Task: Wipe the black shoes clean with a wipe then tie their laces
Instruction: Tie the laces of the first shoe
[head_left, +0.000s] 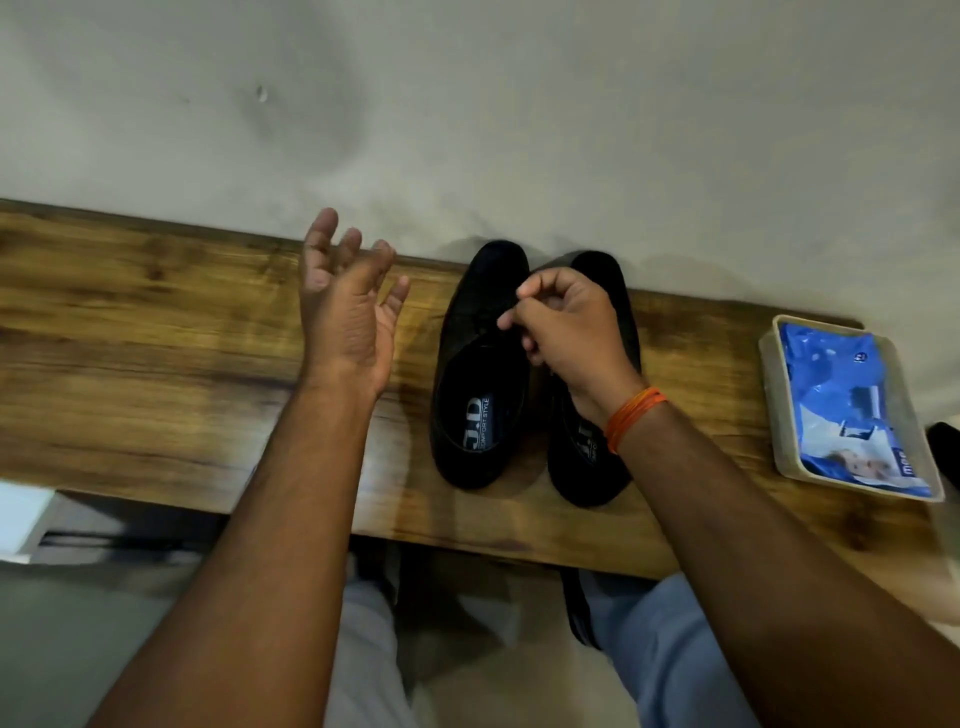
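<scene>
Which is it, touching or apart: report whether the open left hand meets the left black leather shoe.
Apart. The head view shows bare wooden table between the left hand and the left black leather shoe.

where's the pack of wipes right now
In the head view, the blue wipes pack lies in a clear tray at the table's right end, right of the shoes.

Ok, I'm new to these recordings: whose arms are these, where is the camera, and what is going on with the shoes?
There is no machine here. A person wears a camera on the head, looking down at their own arms. The left hand is lifted with its fingers spread, holding nothing. The right hand pinches something small over the two black shoes, probably a lace, though it is too dark to tell. The shoes stand side by side on a wooden table. At the right, a tray holds a blue pack of wipes.
</scene>
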